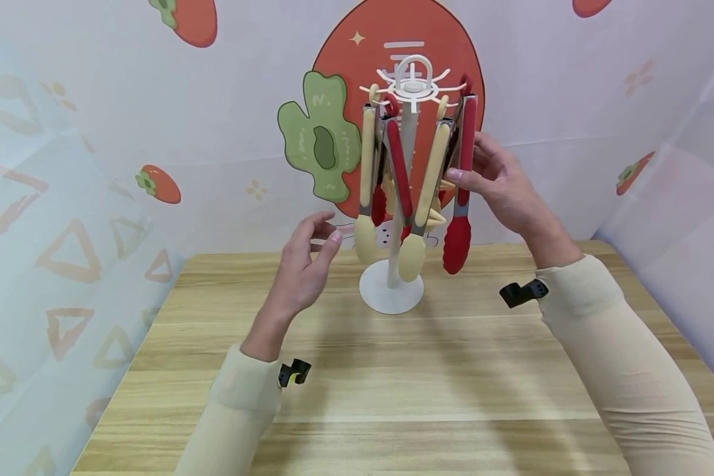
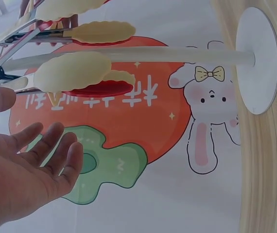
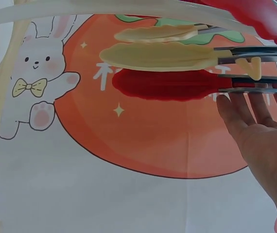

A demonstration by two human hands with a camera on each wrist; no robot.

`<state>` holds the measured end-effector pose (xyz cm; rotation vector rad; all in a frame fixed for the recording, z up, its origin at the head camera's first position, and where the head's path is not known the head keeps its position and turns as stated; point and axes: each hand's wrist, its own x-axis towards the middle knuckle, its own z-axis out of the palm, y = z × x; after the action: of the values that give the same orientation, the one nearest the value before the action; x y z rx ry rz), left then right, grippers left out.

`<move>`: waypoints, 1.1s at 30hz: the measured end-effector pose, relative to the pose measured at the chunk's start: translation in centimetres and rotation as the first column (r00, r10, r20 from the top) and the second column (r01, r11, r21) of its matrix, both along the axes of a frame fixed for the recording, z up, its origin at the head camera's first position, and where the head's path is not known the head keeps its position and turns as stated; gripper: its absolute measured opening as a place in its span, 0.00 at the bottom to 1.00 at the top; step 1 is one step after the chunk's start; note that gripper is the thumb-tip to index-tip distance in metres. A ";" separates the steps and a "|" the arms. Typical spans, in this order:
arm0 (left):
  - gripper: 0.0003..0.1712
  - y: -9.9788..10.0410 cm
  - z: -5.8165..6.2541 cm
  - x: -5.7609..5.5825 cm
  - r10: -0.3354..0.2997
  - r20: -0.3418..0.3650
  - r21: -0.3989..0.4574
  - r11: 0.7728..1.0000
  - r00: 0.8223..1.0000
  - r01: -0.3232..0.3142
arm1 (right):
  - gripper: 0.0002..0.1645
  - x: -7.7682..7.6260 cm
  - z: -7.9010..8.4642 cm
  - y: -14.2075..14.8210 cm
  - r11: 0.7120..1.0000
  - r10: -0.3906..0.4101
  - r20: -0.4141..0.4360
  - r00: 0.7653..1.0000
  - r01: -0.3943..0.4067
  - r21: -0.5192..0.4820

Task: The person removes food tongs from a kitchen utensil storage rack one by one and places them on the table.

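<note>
Several kitchen tongs with red or cream scalloped heads hang by their end loops from a white rotating rack (image 1: 391,301). On its right side, my right hand (image 1: 502,185) holds a pair of red tongs (image 1: 457,246) at the handle, thumb in front and fingers behind. In the right wrist view, the fingers (image 3: 259,114) reach up to the metal arm of the red tongs (image 3: 167,85). Left of the rack, my left hand (image 1: 302,268) is raised with relaxed fingers and nothing in it. Beside it hang cream tongs (image 1: 366,158); their pale head (image 2: 73,72) shows above the palm.
The rack's round foot stands towards the back of a wooden table (image 1: 393,396). Close behind is a white cloth wall (image 1: 244,132) printed with a big orange carrot and a rabbit. More cream tongs (image 1: 433,175) hang at the front, next to my right thumb.
</note>
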<state>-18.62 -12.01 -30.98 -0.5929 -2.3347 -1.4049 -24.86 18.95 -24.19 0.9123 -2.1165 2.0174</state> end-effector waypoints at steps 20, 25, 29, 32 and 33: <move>0.25 0.2 0.8 -0.8 -0.019 0.027 0.063 0.998 0.999 0.018 | 0.33 1.5 -1.2 3.0 0.989 -0.139 -0.038 0.990 0.141 0.051; 0.25 0.2 0.9 -0.9 -0.026 0.035 0.069 0.997 0.999 0.024 | 0.31 2.1 -2.2 3.9 0.967 -0.212 -0.046 0.976 0.216 0.134; 0.23 0.4 1.4 -0.7 -0.025 0.048 0.079 0.997 0.999 0.021 | 0.32 2.5 -3.1 4.6 0.928 -0.279 -0.070 0.958 0.288 0.237; 0.22 0.8 2.6 0.3 -0.024 0.059 0.086 0.996 0.998 0.019 | 0.34 2.7 -3.8 5.0 0.890 -0.327 -0.065 0.943 0.331 0.314; 0.21 0.9 3.0 0.6 -0.023 0.063 0.086 0.996 0.998 0.018 | 0.35 2.8 -4.0 5.1 0.877 -0.342 -0.058 0.938 0.341 0.339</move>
<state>-18.01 -11.10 -27.95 -0.5566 -2.3101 -1.5463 -22.05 24.09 -28.23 0.5088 -2.4706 1.5090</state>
